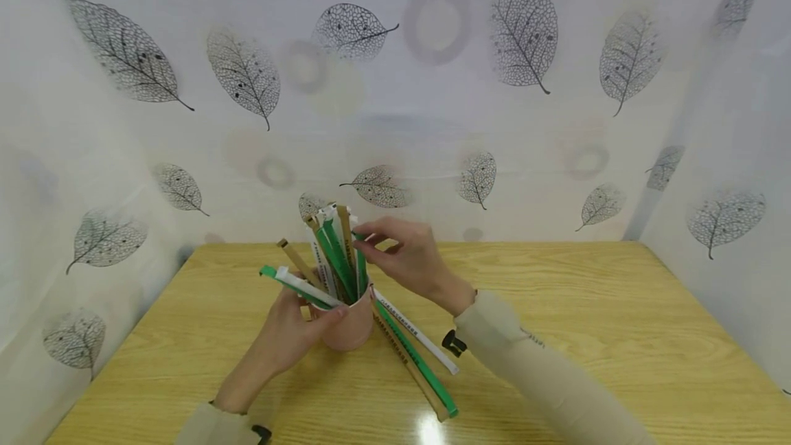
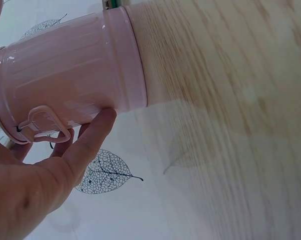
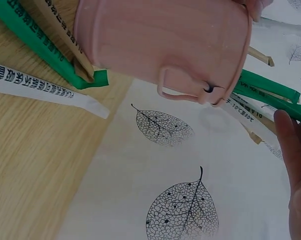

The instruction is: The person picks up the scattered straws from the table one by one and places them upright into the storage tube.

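A small pink bucket (image 1: 349, 332) with a wire side handle (image 2: 43, 122) stands on the table, filled with paper-wrapped straws in green, white and brown. My left hand (image 1: 290, 335) grips the bucket from the left, thumb near the rim and fingers along its side. Above the rim on the right, my right hand (image 1: 410, 259) pinches the upper end of a green wrapped straw (image 1: 362, 270), whose lower part is inside the bucket. A white wrapped straw (image 1: 309, 287) and a green one beneath it lean out to the left over my left hand.
To the bucket's right, a white wrapped straw (image 1: 420, 332), a green one (image 1: 429, 376) and a brown one (image 1: 404, 356) lie fanned out on the wooden table (image 1: 587, 321). Pale leaf-patterned cloth (image 1: 432, 122) encloses the back and sides.
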Demonstrator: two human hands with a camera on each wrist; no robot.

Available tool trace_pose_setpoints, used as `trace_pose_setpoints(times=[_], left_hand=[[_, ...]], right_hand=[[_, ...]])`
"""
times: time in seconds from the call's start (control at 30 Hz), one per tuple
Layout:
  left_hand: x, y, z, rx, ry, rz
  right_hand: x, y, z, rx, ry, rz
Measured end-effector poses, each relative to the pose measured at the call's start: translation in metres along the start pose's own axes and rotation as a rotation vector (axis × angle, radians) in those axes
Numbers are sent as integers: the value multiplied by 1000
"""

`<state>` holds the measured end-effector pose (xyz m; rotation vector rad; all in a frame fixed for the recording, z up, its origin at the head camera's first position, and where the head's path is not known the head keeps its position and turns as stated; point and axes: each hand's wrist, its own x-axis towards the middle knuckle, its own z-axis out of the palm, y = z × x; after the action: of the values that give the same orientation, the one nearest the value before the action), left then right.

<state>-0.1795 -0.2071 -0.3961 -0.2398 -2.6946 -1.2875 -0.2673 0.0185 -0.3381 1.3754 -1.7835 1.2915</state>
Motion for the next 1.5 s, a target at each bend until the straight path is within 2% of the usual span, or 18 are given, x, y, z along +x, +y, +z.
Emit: trace_pose_setpoints(times=[0.17,0.23,0.43,0.7,0.87,0.93,1.03,1.17,1.3,1.4,1.5], left_hand=[[-1,2,0,5,-22,-70],[-1,3,0,4,-24,-77],[-1,2,1,19,-9,-42],[0,1,0,-4,-8,-18],[0,1,1,9,7,24],[0,1,0,16,12,45],[-2,1,0,28,12,57],[-3,1,-1,28,6,36],[-3,1,-1,28,2,22],[-2,0,0,31,3,22],[-2,-1,0,33,4,22]], right_hand=[[-7,4,4,10,-2,26],[-8,4,5,13,3,30],[-11,6,6,53,7,50],[-15,7,6,6,2,126],[-19,8,-4,-12,-13,160],[-22,9,-11,-37,-43,179],[-27,8,-25,-72,-165,247],[-39,1,-46,-150,-455,372],[-58,-6,-56,-249,-729,434],[-75,-10,-58,-279,-853,490],[-89,-15,-59,-272,-916,557]])
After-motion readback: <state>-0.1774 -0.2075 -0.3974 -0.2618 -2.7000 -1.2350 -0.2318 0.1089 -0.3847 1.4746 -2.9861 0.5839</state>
